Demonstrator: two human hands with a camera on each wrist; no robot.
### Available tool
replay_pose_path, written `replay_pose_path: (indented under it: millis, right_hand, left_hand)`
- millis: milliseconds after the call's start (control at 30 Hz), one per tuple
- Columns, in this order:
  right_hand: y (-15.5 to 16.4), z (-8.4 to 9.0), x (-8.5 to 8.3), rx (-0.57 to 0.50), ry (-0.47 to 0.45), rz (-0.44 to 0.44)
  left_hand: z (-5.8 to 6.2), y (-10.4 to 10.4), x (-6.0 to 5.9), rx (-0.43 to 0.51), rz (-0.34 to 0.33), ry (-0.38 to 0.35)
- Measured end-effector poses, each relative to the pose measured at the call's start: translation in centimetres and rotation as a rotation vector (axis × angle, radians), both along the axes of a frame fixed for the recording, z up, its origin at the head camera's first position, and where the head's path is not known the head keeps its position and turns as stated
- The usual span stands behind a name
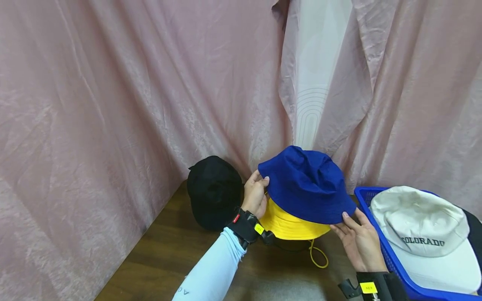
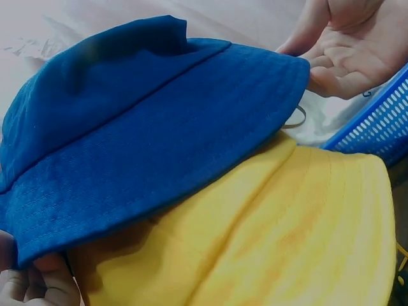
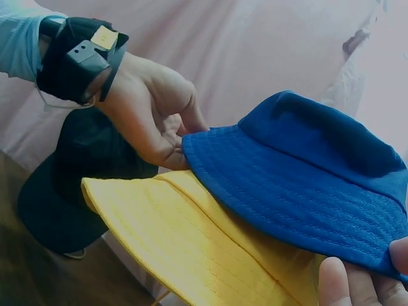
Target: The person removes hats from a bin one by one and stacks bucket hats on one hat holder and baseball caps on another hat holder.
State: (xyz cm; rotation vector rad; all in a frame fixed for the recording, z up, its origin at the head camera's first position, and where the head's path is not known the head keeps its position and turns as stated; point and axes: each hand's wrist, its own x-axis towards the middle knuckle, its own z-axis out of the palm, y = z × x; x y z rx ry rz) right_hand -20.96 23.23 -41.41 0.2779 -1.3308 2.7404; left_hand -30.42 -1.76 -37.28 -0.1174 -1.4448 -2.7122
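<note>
Now I hold the blue hat over the yellow hat at mid-table: my left hand pinches its left brim, my right hand grips the right brim, beside the basket.

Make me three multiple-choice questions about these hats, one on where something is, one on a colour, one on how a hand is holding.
1. Where is the white cap?
A. In the blue basket
B. On the black hat
C. Under the yellow hat

2. What colour is the hat lying on top of the yellow hat?
A. Black
B. Blue
C. White

3. What is the left hand doing?
A. Lying flat on the table
B. Gripping the basket
C. Pinching the blue hat at its brim

Answers: 1 A, the cap sits inside the basket at the right. 2 B, the blue hat covers the yellow one. 3 C, thumb and fingers close on the brim's edge; the right hand holds the opposite edge.
</note>
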Motion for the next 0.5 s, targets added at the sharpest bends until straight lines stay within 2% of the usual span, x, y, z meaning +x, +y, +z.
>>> replay_pose_path:
  millis: [267, 500]
  right_hand:
    - [-0.5, -0.2, -0.6, 0.019, -0.025, -0.009]
    - [-0.8, -1.0, -1.1, 0.052, -0.155, -0.046]
  left_hand:
    - [-1.6, -0.9, 0.0, 0.023, 0.009, -0.045]
    - [-3.9, -1.4, 0.3, -0.002, 0.007, -0.126]
